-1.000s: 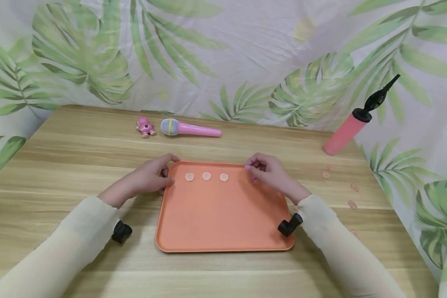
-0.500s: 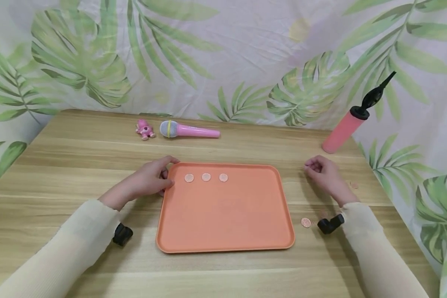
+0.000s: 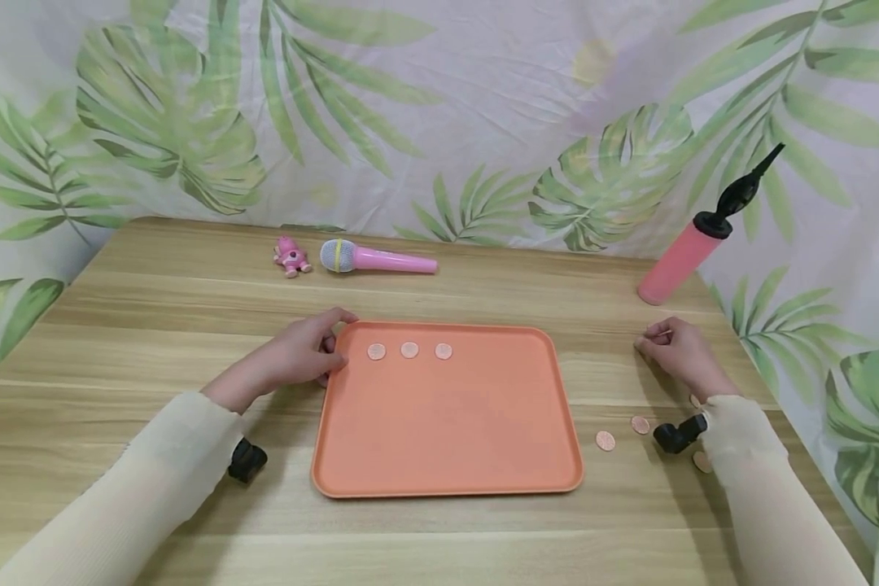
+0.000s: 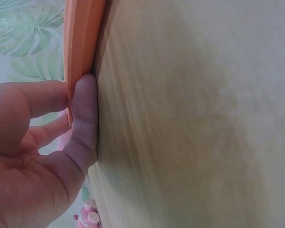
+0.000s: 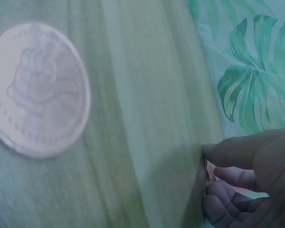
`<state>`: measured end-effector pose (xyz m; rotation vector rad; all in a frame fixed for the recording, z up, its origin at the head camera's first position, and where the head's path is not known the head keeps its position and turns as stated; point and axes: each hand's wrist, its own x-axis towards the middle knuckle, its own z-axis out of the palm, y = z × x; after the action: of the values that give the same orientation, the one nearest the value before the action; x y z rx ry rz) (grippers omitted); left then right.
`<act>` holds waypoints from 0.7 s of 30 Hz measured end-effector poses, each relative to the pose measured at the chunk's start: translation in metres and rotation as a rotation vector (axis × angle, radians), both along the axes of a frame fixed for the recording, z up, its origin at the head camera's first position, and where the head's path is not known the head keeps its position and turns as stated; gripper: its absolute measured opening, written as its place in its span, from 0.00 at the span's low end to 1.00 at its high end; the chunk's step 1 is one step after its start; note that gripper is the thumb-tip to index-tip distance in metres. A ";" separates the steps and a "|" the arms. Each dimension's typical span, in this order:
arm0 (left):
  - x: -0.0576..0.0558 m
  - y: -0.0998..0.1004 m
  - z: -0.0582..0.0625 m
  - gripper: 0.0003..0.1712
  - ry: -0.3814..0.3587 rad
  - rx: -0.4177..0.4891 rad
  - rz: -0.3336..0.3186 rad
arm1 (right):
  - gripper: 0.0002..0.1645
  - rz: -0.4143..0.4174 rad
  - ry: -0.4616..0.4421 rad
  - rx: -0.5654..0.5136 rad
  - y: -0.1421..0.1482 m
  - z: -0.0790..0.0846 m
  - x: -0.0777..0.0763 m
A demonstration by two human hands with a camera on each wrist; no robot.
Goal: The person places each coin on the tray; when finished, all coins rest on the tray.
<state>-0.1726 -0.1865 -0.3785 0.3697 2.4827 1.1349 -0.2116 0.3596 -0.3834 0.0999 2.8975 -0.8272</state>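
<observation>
Tray (image 3: 447, 431) on wooden table (image 3: 439, 541), leafy backdrop (image 3: 483, 98)

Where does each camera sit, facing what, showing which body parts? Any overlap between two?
Head: on the head, facing forward and down at the orange rectangular tray on the light-brown wood-grain table; left hand, right hand and cream sleeves show.
Left wrist: on that wrist, facing the tray's edge; the left hand shows, gripping it.
Right wrist: on that wrist, facing across the table past a round pinkish coin; the right hand shows, pinching another coin.
Shared: head and left wrist both show the left hand gripping the tray.
</observation>
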 end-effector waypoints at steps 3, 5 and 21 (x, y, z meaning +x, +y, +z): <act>0.000 0.001 0.001 0.34 0.005 0.004 -0.004 | 0.23 -0.002 -0.005 0.009 0.000 0.001 -0.001; 0.000 0.001 0.002 0.34 0.006 0.008 -0.005 | 0.23 0.004 -0.008 0.021 0.000 0.002 -0.001; 0.000 0.000 0.002 0.35 0.001 -0.002 -0.006 | 0.22 0.078 0.057 0.088 0.003 -0.001 0.002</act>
<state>-0.1726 -0.1865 -0.3769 0.3769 2.4814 1.1305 -0.2096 0.3629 -0.3848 -0.0292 2.9701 -0.7008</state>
